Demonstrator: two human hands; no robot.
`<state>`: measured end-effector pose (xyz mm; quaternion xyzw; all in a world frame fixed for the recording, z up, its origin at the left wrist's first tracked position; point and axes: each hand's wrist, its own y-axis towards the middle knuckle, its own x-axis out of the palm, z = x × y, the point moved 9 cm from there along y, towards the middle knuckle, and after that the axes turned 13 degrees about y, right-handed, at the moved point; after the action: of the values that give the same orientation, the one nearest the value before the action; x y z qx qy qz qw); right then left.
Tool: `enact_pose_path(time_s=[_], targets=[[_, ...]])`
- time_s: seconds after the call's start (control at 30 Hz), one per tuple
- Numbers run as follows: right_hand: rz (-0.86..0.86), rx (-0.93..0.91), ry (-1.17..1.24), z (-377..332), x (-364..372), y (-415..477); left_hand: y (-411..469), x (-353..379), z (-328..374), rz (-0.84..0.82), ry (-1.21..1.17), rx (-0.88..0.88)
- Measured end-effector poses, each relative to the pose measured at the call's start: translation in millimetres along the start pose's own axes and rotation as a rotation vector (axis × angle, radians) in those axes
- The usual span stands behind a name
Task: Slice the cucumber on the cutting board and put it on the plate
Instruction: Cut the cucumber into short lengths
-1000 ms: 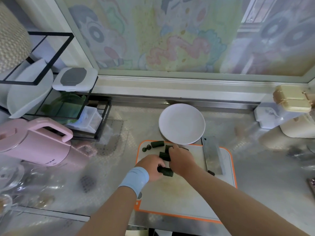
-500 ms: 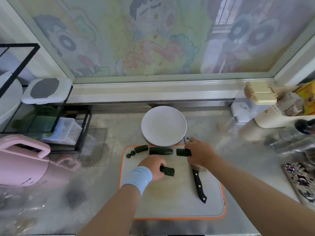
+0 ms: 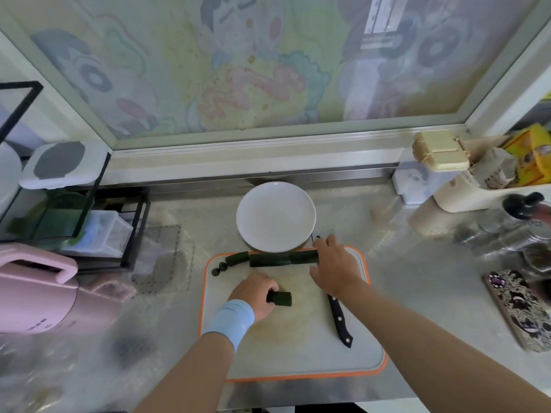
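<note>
Our left hand (image 3: 253, 296) curls round one cucumber chunk (image 3: 281, 299) and holds it down near the middle of the board (image 3: 298, 359). Our right hand (image 3: 337, 269) lies over the right end of the row (image 3: 269, 260) of three more chunks at the far edge of the board. We cannot tell if it pinches that end or only pushes it.

Half a second ago the three chunks had gaps between them. Now they touch end to end in one line. We think this tidies them away so the held chunk can be cut next. No cucumber is on the plate (image 3: 275, 189) yet, so most of the job is still to do.

Each chunk is a short, round log with dark green skin, so it could roll. Two small round end bits (image 3: 219, 268) lie just left of the row. Our board is flat and pale with an orange rim. Just past it sits the plate, round, white and smooth. Partly under our right hand lies the knife (image 3: 340, 320), with a black handle. Around it all, the counter (image 3: 417, 293) is shiny metal.
</note>
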<state>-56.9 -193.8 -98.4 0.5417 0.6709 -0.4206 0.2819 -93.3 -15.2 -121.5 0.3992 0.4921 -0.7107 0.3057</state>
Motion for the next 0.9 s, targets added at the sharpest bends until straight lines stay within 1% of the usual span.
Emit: enact_pose_path(time_s=[0.03,0.1,0.13,0.2,0.27,0.37,0.43,0.53,0.63,0.73,0.8,0.83,0.9], targets=[[-0.004,0.061,-0.028,6,4,-9,-1,1,1,0.003,-0.004,-0.001],[-0.074,0.213,-0.063,24,19,-30,-4,2,3,0.001,-0.007,0.005],[-0.100,0.285,-0.038,32,26,-40,-6,3,4,-0.002,0.000,0.011],[-0.095,0.376,0.049,44,34,-53,-11,6,6,-0.005,0.013,0.024],[-0.073,0.411,0.100,48,35,-61,-17,9,6,0.003,0.016,0.028],[-0.085,0.436,0.101,51,34,-73,-24,14,6,0.025,0.014,0.025],[-0.062,0.459,0.137,56,29,-82,-27,16,6,0.041,0.010,0.019],[-0.007,0.445,0.144,55,16,-91,-31,18,9,0.075,0.033,0.037],[0.054,0.436,0.199,51,6,-95,-35,16,7,0.115,0.068,0.040],[0.146,0.412,0.160,39,-10,-103,-38,11,2,0.175,0.117,0.055],[0.215,0.336,0.220,24,-20,-108,-41,8,0,0.212,0.136,0.087],[0.232,0.265,0.243,13,-22,-109,-42,7,-1,0.235,0.141,0.098],[0.203,0.139,0.306,-7,-16,-111,-48,6,-3,0.297,0.132,0.100]])
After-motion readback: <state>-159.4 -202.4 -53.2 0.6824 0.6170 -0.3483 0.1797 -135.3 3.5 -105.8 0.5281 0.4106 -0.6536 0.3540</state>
